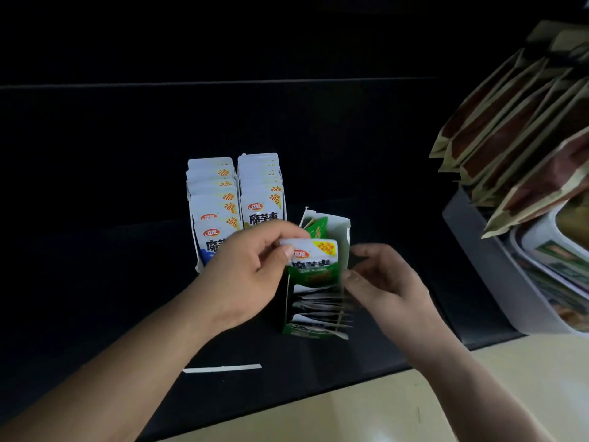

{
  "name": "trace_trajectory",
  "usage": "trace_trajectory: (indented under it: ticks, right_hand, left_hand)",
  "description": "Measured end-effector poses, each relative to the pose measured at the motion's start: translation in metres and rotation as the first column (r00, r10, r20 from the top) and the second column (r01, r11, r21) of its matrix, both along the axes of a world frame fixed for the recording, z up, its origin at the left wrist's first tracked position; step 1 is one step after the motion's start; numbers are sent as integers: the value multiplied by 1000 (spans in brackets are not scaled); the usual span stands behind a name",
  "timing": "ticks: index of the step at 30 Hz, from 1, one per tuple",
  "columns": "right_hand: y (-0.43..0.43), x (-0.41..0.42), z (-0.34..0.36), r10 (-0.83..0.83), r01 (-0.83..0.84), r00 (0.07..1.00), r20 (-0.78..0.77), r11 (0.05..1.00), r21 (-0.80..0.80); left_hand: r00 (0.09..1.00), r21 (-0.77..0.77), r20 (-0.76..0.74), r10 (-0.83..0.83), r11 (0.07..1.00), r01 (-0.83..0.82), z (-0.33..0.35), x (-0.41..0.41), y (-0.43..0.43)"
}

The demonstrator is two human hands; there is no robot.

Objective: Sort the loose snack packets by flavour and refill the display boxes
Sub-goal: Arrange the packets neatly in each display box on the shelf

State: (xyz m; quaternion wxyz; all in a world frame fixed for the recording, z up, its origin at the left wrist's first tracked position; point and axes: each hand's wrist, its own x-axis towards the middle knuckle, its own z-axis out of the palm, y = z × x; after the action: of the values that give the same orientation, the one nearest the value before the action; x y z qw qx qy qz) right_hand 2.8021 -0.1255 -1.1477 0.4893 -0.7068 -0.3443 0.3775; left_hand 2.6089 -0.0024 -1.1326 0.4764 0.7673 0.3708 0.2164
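Note:
Two rows of blue-and-white snack packets (213, 202) stand upright in display boxes on a dark shelf. To their right stands a green display box (342, 231) with several packets lined up inside. My left hand (251, 269) pinches a green-and-white packet (314, 263) by its top left corner, just above the green box. My right hand (379, 275) is beside the box's right wall with fingers loosely curled near the packet's right edge; whether it touches the packet is unclear.
A grey tray (478, 250) at the right holds brown-and-beige pouches (510, 132) and sealed containers (554, 260). A white strip (223, 368) lies on the dark shelf (95, 282) near its front edge. Pale floor (382, 409) shows below.

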Motion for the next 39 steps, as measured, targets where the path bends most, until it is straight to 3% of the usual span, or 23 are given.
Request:
trace_trajectory:
  ticks: [3, 6, 9, 13, 15, 19, 24, 26, 29, 31, 33, 37, 39]
  right_hand:
    - [0, 2, -1, -56, 56, 998, -1, 998, -6]
    - [10, 11, -7, -73, 78, 965, 252, 997, -13]
    - [37, 24, -4, 38, -52, 865, 501, 999, 14]
    - [74, 32, 4, 288, -251, 700, 653, 956, -152]
    - [84, 29, 6, 357, -276, 633, 687, 933, -231]
    - [84, 22, 6, 393, -281, 607, 691, 919, -276]
    - [75, 22, 6, 548, -277, 521, 655, 834, -477]
    - [70, 23, 3, 479, -261, 542, 690, 877, -404]
    - [58, 29, 5, 247, -214, 645, 723, 967, -140]
    - [50, 32, 15, 88, -153, 756, 648, 987, 44]
    - [39, 31, 31, -15, -57, 824, 567, 992, 110]
    - [19, 22, 49, -127, 74, 957, 260, 976, 203]
    - [14, 15, 52, -210, 200, 978, 11, 943, 268]
  left_hand:
    - [979, 89, -165, -123, 986, 139, -11, 0, -8]
    - [966, 164, -199, -167, 966, 201, -12, 2, -13]
    - [949, 95, -226, -219, 965, 245, -8, 2, -15]
    - [948, 212, -211, -239, 936, 283, -13, -3, -25]
    - [956, 226, -181, -229, 937, 267, -19, -6, -26]
    - [966, 188, -143, -214, 953, 239, -25, -10, -26]
    - [974, 213, -141, -176, 956, 203, -25, -6, -30]
    - [978, 205, -140, -155, 962, 182, -25, -5, -32]
    - [986, 160, -113, -119, 978, 137, -26, -4, -33]
    - [995, 63, -82, -60, 996, 65, -26, -1, -32]
    - [999, -61, -44, -1, 998, -2, -21, 3, -32]
    - [989, -216, 45, 139, 968, -127, -8, 14, -28]
    - [980, -319, 64, 187, 935, -158, 2, 16, -27]
